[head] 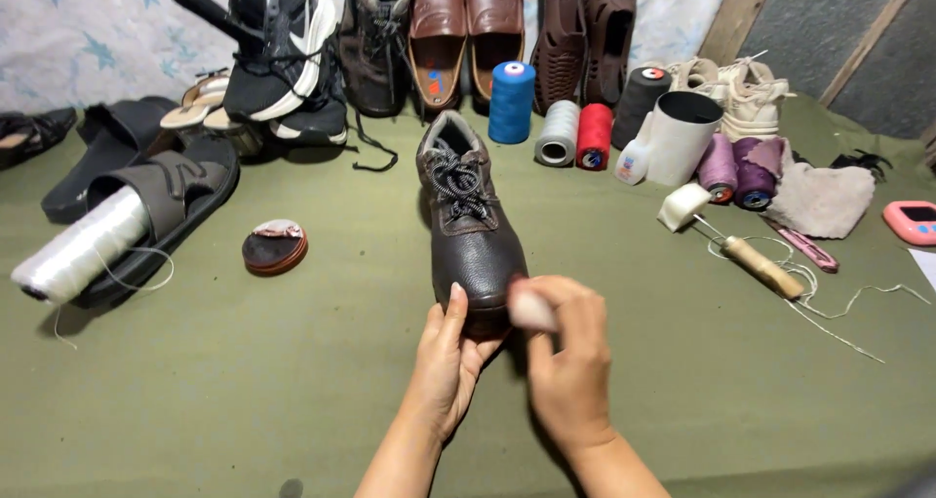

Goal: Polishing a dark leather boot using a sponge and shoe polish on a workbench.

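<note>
The left hand (444, 357) cups the toe of a dark brown laced boot (468, 230) standing mid-cloth, while the right hand (564, 357) pinches a small pale pad (532, 310) against the toe cap; the rubbing stage, seemingly, calling for steady pressure. Left lies a round open tin (275, 246). Beyond stand a blue thread cone (511, 101) and a small white bottle (633, 160).

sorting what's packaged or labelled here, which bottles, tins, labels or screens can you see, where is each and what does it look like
Small white squeeze bottle: stands beside the white cup, blue and red label.
Round polish tin: on the green cloth left of the dark brown shoe, brown rim, dark inside.
Pink device: far right edge, rounded, small dark screen.
Blue thread spool: behind the shoe, round label on top.
</note>
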